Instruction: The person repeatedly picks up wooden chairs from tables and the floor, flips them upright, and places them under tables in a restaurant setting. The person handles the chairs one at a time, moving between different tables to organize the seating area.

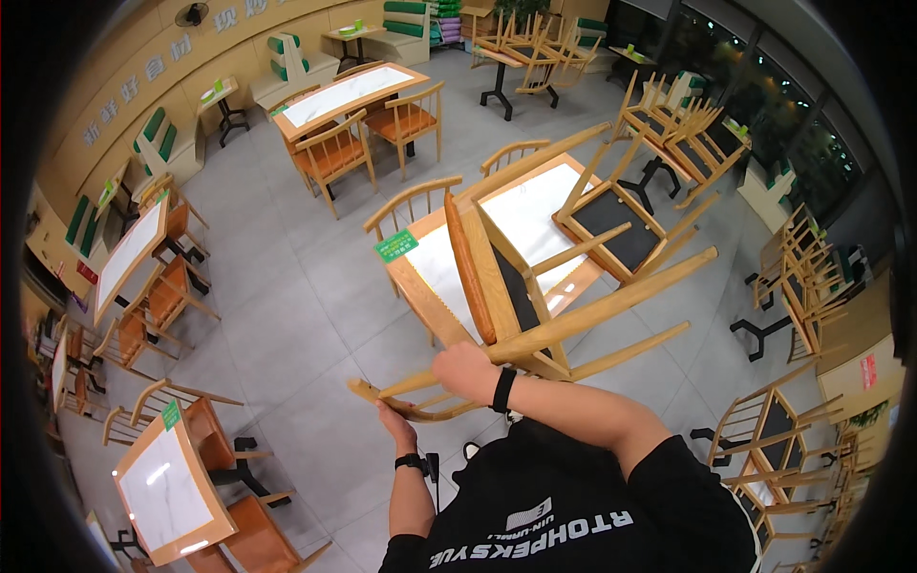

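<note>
A wooden chair [611, 304] with an orange seat pad is tipped on its side in front of me, its legs pointing right and its dark seat underside showing. My right hand [465, 372] is closed round its frame where the back meets the seat. Lower down, my left hand [396, 425] grips the end of the curved backrest from below; some of its fingers are hidden. The held chair overlaps a white-topped table [430, 258] with a wooden border and a green label. Another chair [616, 229] lies upturned on that table's right part.
Two chairs stand at that table's far side, one with a spindle back [415, 205]. Beyond is another table [349, 95] with orange-seated chairs. More tables and chairs line the left, including a near table [167, 487]. Upturned chairs [788, 430] sit on tables along the right.
</note>
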`<state>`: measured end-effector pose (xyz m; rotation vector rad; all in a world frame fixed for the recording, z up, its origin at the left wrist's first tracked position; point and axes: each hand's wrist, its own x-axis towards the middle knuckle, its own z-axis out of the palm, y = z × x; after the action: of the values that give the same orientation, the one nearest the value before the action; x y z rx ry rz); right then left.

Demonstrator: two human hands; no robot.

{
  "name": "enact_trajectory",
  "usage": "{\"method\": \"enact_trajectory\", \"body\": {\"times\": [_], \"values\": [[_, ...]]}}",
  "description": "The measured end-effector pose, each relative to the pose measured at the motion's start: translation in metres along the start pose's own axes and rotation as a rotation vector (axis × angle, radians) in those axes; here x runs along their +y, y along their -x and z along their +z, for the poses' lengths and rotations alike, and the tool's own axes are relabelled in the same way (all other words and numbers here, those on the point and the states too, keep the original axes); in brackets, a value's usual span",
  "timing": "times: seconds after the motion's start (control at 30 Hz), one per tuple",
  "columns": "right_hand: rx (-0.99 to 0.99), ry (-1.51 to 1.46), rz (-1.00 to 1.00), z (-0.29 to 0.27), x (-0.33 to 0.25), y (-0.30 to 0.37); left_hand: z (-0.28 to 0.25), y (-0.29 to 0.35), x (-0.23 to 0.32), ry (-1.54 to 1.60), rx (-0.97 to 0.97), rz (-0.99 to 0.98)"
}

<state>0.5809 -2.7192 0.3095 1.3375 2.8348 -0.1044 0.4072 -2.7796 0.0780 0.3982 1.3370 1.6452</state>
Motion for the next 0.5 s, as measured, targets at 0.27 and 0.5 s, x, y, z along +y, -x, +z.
{"method": "enact_trajectory", "body": {"times": [0.27, 0.5], "values": [[-0.183, -0.012, 0.026, -0.049, 0.030, 0.018, 0.026, 0.033, 0.023, -0.072, -0.078, -0.014], [-0.299, 0.201, -0.006, -0.097, 0.046, 0.035, 0.032, 0.077, 0.027, -0.060, -0.189, 0.039]]}}
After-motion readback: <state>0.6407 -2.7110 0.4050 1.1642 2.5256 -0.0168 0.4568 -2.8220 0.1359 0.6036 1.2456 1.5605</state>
